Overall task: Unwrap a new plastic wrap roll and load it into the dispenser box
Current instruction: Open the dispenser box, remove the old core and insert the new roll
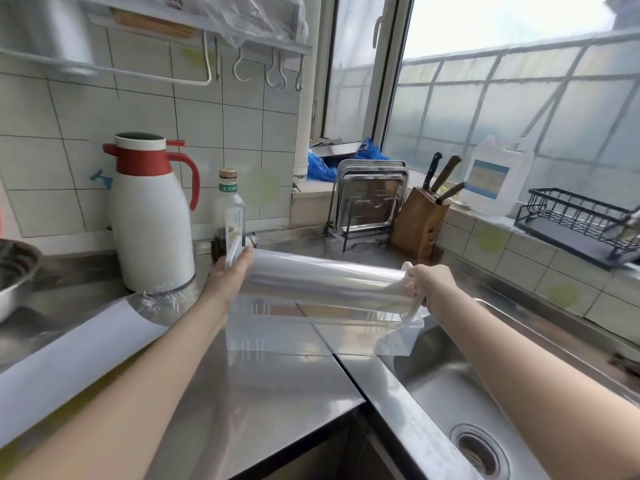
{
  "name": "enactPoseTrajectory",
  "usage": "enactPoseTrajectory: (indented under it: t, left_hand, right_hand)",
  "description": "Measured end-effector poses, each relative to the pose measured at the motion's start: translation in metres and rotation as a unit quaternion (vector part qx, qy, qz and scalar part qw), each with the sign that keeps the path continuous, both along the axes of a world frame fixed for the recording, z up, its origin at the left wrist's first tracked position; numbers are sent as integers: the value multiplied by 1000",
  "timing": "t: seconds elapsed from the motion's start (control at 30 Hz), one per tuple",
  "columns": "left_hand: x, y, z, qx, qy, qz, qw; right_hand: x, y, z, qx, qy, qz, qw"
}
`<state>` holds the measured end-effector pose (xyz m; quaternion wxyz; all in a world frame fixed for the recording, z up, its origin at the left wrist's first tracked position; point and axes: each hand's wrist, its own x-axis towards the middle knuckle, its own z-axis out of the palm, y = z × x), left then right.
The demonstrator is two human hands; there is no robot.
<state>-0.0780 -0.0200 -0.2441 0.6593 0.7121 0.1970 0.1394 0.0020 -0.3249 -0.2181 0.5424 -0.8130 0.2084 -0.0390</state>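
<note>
Over the clear box (322,327), left hand (227,277) and right hand (429,282) each grip a roll (325,280) end (loading step); next, lower it in level.

Stainless steel worktop (263,393), seamed down the middle. At the back edge: white and red thermos jug (152,216), glass bottle (231,211), rack of steel trays (369,199), wooden knife block (420,221) toward the back right corner. Clear dispenser box (322,329) at centre, over the seam. Long white roll (72,368) along the left side. Steel bowl (14,275) at left edge. Sink (450,386) set into right side.
</note>
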Motion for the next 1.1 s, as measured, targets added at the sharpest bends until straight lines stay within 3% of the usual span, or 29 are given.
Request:
enactPoseTrajectory:
  t: [0.3,1.1]
  left_hand:
    - [6,-3,-10,11,1,18,1000]
    - [9,15,-55,204,105,-21,973]
  right_hand:
    - [-5,-1,-6,-52,10,10,999]
    - [-7,2,-36,-217,6,12,976]
